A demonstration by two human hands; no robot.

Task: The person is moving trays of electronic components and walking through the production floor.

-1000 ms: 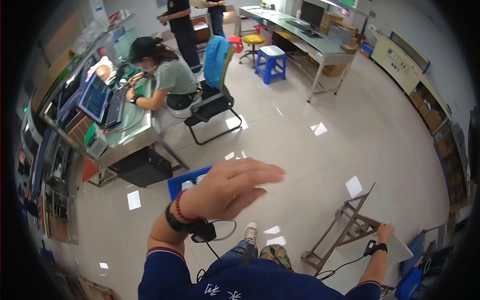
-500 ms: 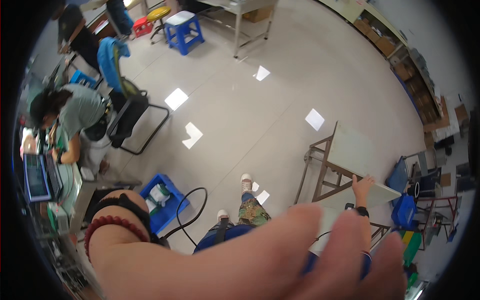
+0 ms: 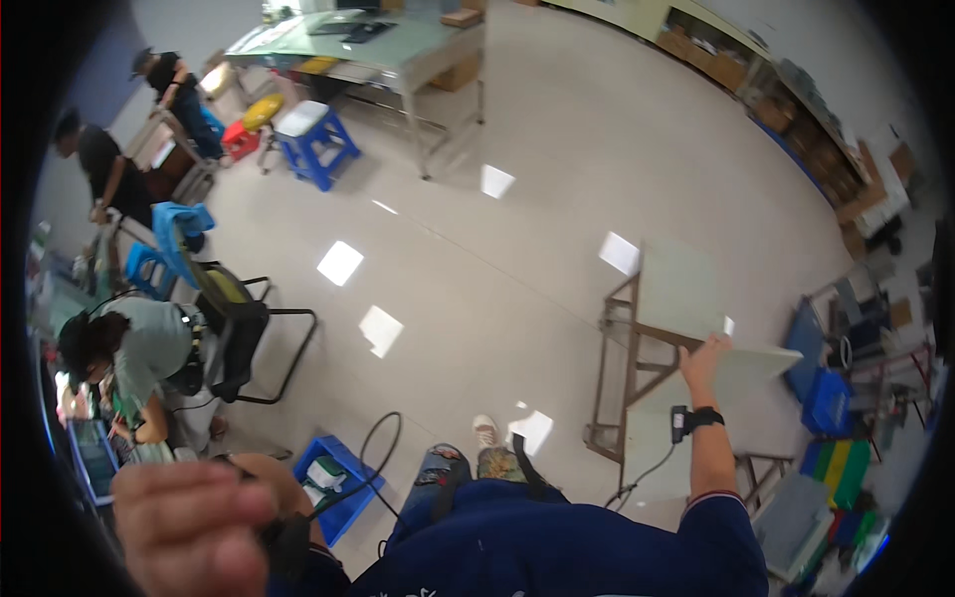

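My left hand [image 3: 194,517] is raised close to the view at the lower left. Its fingers are curled together, a little blurred, with nothing visible in them. On the right, my right arm reaches forward, a black wrist strap with a small dark device and cable [image 3: 693,422] around its wrist. My right hand [image 3: 704,360] bends its fingers over the edge of a pale board [image 3: 736,383] on a brown metal frame [image 3: 627,378]. Another pale panel [image 3: 681,284] lies just beyond that hand.
A blue crate [image 3: 348,512] with white and green items sits by my legs. At left, a person [image 3: 149,343] bends over a bench near a black chair [image 3: 239,338]. A blue stool [image 3: 318,149] and desk [image 3: 398,60] stand farther off; blue bins [image 3: 828,403] are at right.
My left hand has drawn back from across the view to the lower left, its fingers now curled. My right hand stays at the board. The whole view has shifted.
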